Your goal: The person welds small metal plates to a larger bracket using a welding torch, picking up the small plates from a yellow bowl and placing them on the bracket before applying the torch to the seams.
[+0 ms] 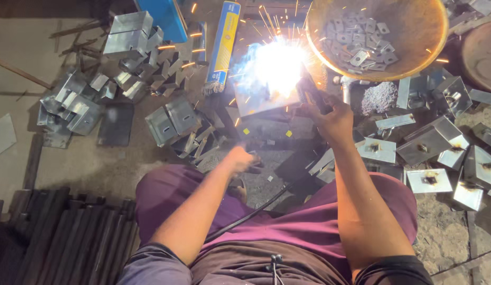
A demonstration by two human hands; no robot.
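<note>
Down on the workshop floor, the right hand (332, 119) is wrapped around a dark welding electrode holder (311, 94), fingers closed tight on its grip, its tip lost in a white arc flare (274, 66) that throws orange sparks over a flat metal plate (258, 100) lying just ahead of the knees. The left hand (240, 158) hangs low above the floor, nearer the body and blurred, so I cannot tell whether its fingers are spread or curled. A black cable (245, 216) runs back across the purple trousers. Beyond the flare sits a rusty round pan (435, 42) of small square plates, with a blue-and-yellow electrode box (222, 45) to its left and folded sheet-metal brackets (433, 140) scattered on both sides.
</note>
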